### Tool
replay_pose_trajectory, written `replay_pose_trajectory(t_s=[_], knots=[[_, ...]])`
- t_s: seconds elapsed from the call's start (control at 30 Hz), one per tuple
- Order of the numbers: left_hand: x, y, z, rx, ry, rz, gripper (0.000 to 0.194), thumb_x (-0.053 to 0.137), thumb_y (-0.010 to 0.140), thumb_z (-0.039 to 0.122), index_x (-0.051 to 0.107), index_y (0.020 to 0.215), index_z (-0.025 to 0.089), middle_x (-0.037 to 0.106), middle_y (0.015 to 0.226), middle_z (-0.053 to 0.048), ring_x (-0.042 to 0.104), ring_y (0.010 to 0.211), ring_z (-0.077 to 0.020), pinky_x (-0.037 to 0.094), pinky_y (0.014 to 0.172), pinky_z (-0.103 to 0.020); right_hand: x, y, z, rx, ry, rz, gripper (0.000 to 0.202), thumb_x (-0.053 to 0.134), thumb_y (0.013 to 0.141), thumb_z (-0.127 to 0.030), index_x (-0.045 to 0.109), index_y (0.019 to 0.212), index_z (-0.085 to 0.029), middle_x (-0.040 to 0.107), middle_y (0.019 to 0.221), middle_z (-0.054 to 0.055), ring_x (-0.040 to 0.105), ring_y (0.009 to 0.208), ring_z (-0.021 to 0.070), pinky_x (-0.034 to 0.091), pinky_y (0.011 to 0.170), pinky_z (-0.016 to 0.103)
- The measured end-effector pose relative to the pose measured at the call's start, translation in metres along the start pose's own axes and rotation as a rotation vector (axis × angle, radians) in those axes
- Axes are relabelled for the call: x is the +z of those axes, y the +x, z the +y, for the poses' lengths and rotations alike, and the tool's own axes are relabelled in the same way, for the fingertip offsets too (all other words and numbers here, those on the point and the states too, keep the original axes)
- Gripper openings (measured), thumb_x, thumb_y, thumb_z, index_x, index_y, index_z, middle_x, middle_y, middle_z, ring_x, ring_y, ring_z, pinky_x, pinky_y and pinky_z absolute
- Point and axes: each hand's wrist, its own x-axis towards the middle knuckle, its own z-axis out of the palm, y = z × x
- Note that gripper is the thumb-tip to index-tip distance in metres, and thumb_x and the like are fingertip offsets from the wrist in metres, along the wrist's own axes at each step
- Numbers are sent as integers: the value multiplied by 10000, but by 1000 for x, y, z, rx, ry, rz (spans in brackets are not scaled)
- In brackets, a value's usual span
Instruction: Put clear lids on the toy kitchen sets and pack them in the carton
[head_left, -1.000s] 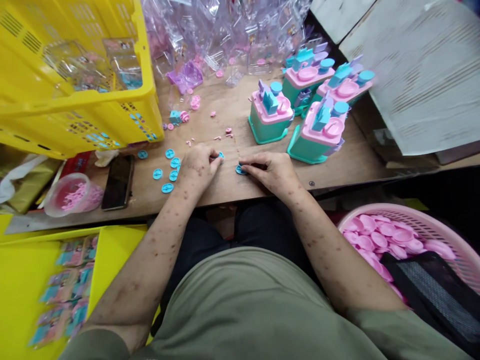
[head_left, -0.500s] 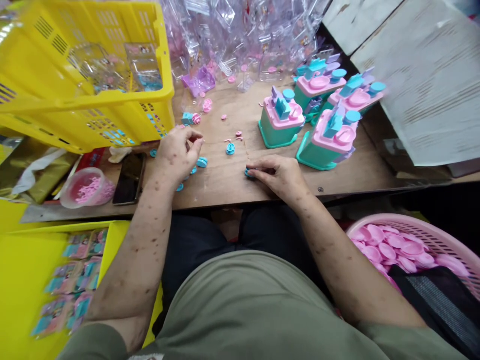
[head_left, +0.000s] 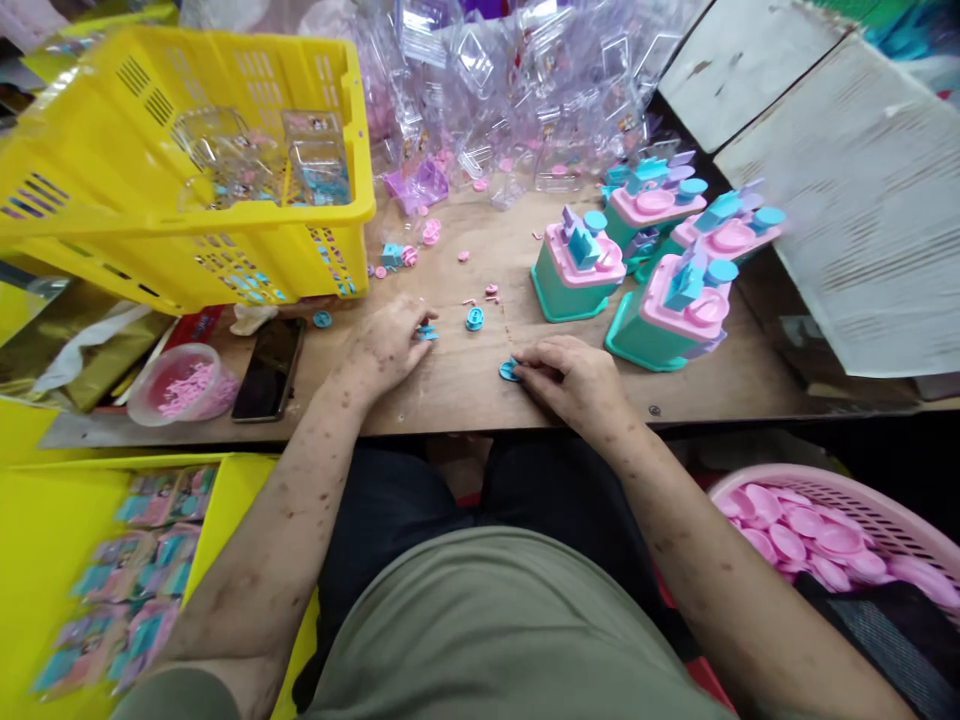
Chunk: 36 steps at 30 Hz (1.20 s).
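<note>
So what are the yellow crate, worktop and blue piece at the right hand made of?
Yellow crate: apparently plastic, slightly glossy, with moulded slots. Worktop: probably wood, dull, given its brown, streaky surface. Blue piece: likely plastic, evenly coloured; too small to judge finish.

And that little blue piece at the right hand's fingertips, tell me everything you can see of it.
The blue piece is small, roundish and shallow, and looks like plastic. It sits low at the wooden tabletop, towards its front edge; whether it rests fully on the wood is hard to tell. The right hand has its fingertips against the piece's right side, hiding part of it. Finer detail on top is too small to make out.
</note>
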Motion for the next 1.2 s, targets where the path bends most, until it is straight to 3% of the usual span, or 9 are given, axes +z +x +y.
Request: replay_pose_trajectory(t_s=[0.2,0.37,0.5,0.7,0.8,0.97,1.2], knots=[[12,5,16,-61,25,8,244,747,996,188,823,1226,160,767,1309,-152,771,1156,-305,614,1080,-413,-7,8,-12,-53,-104,-109,80,770,1057,-193,848,1074,-197,841,1093,113,793,972,264,613,914,347],[12,-6,25,-27,4,-8,224,642,1078,243,845,1159,192,824,1206,-141,757,1202,-345,596,1124,-477,-15,13,-25,-116,-218,-235,141,721,1086,-161,832,1005,-195,833,1122,142,783,1068,306,591,946,371],[19,-13,32,-49,-23,76,260,669,1056,212,812,1271,181,788,1323,-155,723,1300,-360,570,1183,-491,-23,21,-42,-102,-341,-342,158,701,1093,-128,818,999,-177,813,1039,142,773,1000,297,545,850,349],[32,-19,33,-89,-105,128,219,652,1050,184,846,1152,189,780,1263,-130,737,1216,-334,598,1120,-478,-29,46,-65,-14,-501,-515,47,820,1027,-134,844,1014,-172,835,1032,144,778,930,297,506,784,356],[33,-24,35,-99,-138,122,254,616,1067,152,854,1148,188,818,1238,-127,741,1221,-340,584,1142,-490,-28,50,-72,17,-550,-527,62,867,1004,-151,836,961,-183,848,995,126,786,928,298,507,786,359],[36,-29,38,-158,-201,196,364,651,1059,139,776,1398,186,828,1328,-131,723,1302,-342,557,1187,-478,-21,51,-82,48,-633,-529,95,843,1019,-132,830,935,-175,853,967,140,796,916,308,504,748,359],[40,-23,34,-108,-241,176,220,619,1055,134,817,1129,198,839,1248,-127,737,1247,-352,564,1171,-501,-16,47,-79,-56,-666,-525,126,826,983,-59,827,1002,-184,849,952,121,805,894,299,549,775,357]])
